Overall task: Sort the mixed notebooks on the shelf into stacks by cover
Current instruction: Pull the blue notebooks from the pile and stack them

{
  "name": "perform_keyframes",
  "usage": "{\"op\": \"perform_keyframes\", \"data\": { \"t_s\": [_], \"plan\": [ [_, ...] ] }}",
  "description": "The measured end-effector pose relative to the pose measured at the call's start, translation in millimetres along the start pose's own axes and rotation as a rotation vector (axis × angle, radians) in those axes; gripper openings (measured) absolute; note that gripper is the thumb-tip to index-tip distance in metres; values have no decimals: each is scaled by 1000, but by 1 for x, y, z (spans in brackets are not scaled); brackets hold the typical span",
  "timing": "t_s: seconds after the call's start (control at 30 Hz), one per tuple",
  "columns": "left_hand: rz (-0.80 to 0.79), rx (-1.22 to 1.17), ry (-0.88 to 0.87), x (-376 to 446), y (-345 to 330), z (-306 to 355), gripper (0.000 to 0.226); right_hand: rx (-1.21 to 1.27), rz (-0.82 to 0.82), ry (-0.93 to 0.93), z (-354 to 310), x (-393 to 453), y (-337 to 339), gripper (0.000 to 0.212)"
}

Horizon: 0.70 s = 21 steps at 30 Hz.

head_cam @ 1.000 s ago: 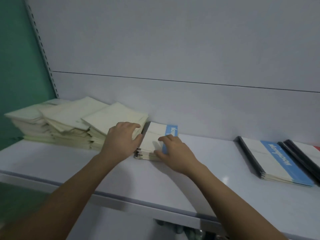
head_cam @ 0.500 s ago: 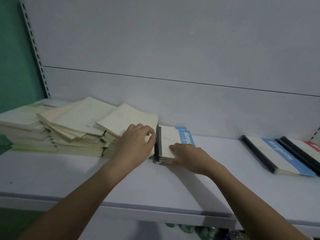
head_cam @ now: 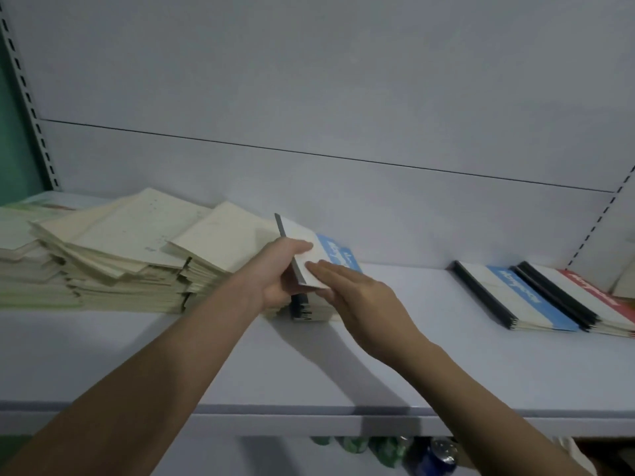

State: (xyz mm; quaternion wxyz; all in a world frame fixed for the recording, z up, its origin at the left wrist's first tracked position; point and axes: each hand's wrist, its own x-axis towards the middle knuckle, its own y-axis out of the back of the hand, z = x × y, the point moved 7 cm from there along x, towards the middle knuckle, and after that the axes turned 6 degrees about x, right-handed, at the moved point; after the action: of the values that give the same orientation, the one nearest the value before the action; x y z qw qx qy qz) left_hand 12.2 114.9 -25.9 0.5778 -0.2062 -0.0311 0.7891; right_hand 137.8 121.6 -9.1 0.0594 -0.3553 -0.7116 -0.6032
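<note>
Lifted since before: one blue-banded notebook (head_cam: 309, 255) in left hand (head_cam: 275, 273)

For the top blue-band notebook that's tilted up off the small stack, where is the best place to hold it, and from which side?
Grip the dark spine edge of the notebook from the left, where the left hand already holds it. That edge is raised off the stack, leaving room for fingers underneath. The cream pile crowds that side, so come in from above. The right hand lies flat on the cover.
</note>
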Motion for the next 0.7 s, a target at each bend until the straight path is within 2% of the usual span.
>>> {"op": "perform_keyframes", "data": {
  "t_s": [0.1, 0.17, 0.23, 0.3, 0.4, 0.5, 0.57, 0.63, 0.7],
  "plan": [
    [104, 80, -152, 4, 16, 14, 38, 139, -101, -46, 12, 6, -3, 46],
    [183, 190, -277, 2, 32, 31, 42, 261, -12, -181, 35, 7, -2, 39],
    [263, 308, -363, -3, 46, 47, 45, 202, 58, -323, 62, 5, -9, 34],
    [329, 405, -408, -10, 60, 58, 46, 80, -27, -384, 80, 3, -28, 38],
    [384, 498, -429, -15, 76, 61, 49, -60, -231, -287, 80, 7, -60, 64],
    [407, 559, -411, -16, 85, 58, 49, -115, -337, -262, 77, 11, -85, 77],
    [417, 545, -408, -19, 92, 59, 47, -173, -337, -242, 78, 12, -87, 73],
    [423, 517, -410, -22, 98, 63, 46, -196, -305, -192, 76, 12, -78, 58],
    [421, 497, -405, -26, 101, 66, 45, -181, -377, -205, 74, 8, -70, 51]
  ]
}}
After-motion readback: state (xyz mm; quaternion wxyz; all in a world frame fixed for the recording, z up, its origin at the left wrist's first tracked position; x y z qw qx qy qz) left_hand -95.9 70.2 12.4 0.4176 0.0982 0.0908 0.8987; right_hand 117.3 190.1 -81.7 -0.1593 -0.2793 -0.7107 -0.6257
